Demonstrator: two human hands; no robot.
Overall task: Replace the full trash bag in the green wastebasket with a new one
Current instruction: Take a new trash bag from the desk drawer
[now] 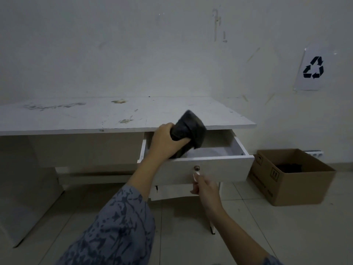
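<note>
Nearest the camera, a patterned blue-grey sleeve (122, 226) leads up to the left hand (166, 142), which is clenched around a folded black trash bag (191, 131) held above the open drawer (206, 167), apparently the new liner for the task. The right hand (204, 186) hangs loosely curled just below the small round metal knob (196, 167), gripping nothing, well placed to push the drawer closed. The bag looks thin, crumpled and matt; the white tabletop (80, 119) is flat, scuffed and stained. On the right sits an open cardboard box (286, 180). The green wastebasket is out of view.
</note>
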